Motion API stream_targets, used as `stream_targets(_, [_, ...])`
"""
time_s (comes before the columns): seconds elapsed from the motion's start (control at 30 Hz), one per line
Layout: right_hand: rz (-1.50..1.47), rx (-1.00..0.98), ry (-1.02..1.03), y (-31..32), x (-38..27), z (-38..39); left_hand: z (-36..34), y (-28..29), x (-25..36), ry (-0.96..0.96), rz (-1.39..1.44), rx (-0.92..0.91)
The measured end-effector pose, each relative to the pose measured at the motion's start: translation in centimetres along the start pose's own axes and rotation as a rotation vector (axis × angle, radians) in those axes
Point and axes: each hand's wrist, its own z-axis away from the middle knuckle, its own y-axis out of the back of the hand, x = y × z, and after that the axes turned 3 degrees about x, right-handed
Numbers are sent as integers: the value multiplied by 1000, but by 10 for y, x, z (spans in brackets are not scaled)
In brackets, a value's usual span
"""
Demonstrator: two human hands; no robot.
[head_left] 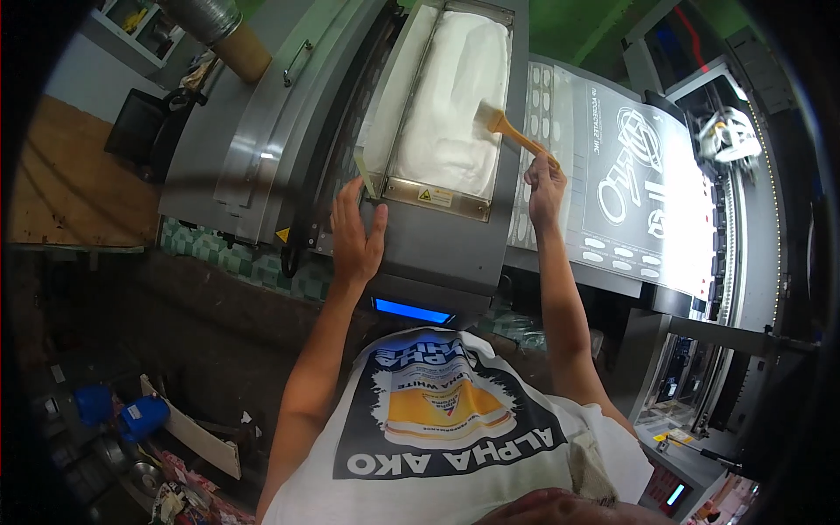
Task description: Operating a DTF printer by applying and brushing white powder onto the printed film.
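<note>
Powder [455, 114] in the head view lies white and uneven in a long metal tray [468, 203] on the grey machine [437, 254]. The right hand [545, 188] pinches the yellow handle of a brush [516, 133], whose bristles reach over the tray's right edge and hide a piece of it; whether they touch the powder cannot be told. The left hand [354, 236] is spread, thumb apart, by the tray's near left corner, just beside a pale strip [365, 178]; contact is unclear. A blue display [411, 311] glows at the machine's near edge. To the right, the right hand partly covers the left edge of a printed sheet [634, 197]. Left of the tray are a grey metal cover [219, 140] and a silver duct [206, 19].
</note>
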Motion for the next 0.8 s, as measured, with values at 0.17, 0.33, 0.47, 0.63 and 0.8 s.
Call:
stream_targets(0.17, [0, -43, -107, -2, 12, 2, 2, -2, -2, 14, 7, 20])
stream_targets(0.33, [-90, -51, -140, 1, 14, 3, 0, -1, 1, 25, 35, 14])
stream_targets(0.47, [-188, -38, -128, 1, 16, 2, 0, -1, -2, -11, 30, 30])
stream_targets(0.63, [50, -52, -85, -1, 1, 3, 1, -3, -3, -14, 24, 51])
stream_targets(0.8, [255, -66, 82, -24, -59, -1, 1, -1, 3, 5, 34, 25])
